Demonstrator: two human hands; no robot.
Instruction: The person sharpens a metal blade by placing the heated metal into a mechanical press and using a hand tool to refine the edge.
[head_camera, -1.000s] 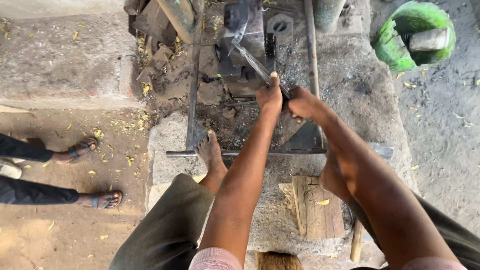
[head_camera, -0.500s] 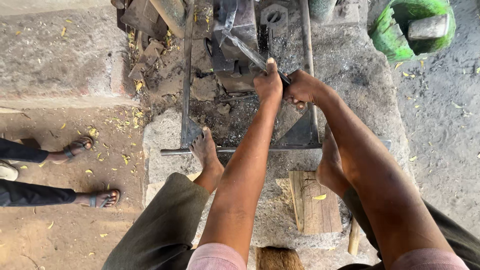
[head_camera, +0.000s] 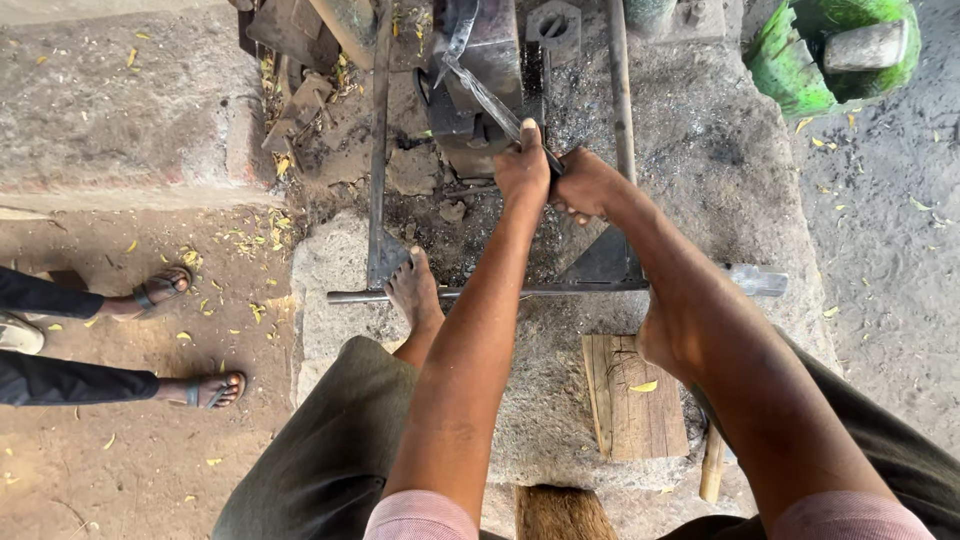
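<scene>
While left hand (head_camera: 522, 172) and right hand (head_camera: 585, 185) both clench the metal bar (head_camera: 490, 100) on the anvil block (head_camera: 490, 70) at upper centre, forging grip step; next move likely needs steady hold.

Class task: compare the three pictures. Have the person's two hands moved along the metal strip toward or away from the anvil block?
Cannot tell: left hand and right hand grip the metal strip equally near the anvil block; only the camera shifted.
</scene>
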